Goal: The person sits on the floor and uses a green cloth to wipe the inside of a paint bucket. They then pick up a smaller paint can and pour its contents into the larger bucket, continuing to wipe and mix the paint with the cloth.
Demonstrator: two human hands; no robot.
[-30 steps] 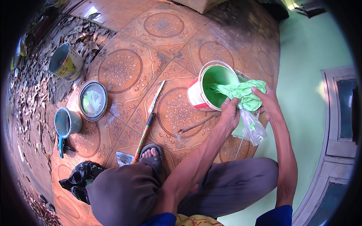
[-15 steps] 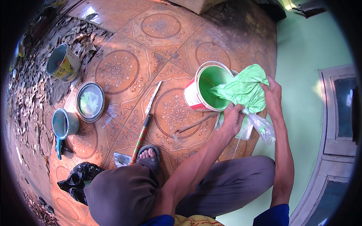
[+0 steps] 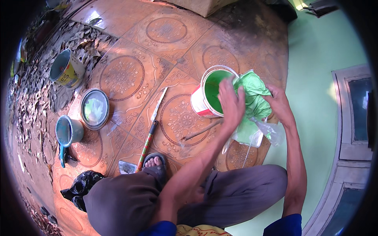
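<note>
A white and red bucket (image 3: 200,100) stands tilted on the tiled floor, its inside coated with green paint. At its right rim hangs a crumpled plastic bag (image 3: 255,92) smeared with the same green, a clear loose end at its lower side. My right hand (image 3: 278,103) pinches the bag's right edge. My left hand (image 3: 231,98) is over the bucket's mouth, beside the bag's left side; motion smears its fingers, and whether it touches the bag is unclear. A green-smeared clear sheet (image 3: 250,135) lies under the bag.
A brown stick (image 3: 201,130) lies by the bucket. Left of it are a long-handled scraper (image 3: 147,145), a round lid (image 3: 94,109), a blue-grey dipper (image 3: 69,131), a yellow-labelled pail (image 3: 69,70) and a black plastic bag (image 3: 84,184). A green wall (image 3: 319,98) rises at right.
My left hand has left the bag's lower end and moved up and left over the bucket's mouth. The bag has been drawn out of the bucket and hangs more bunched.
</note>
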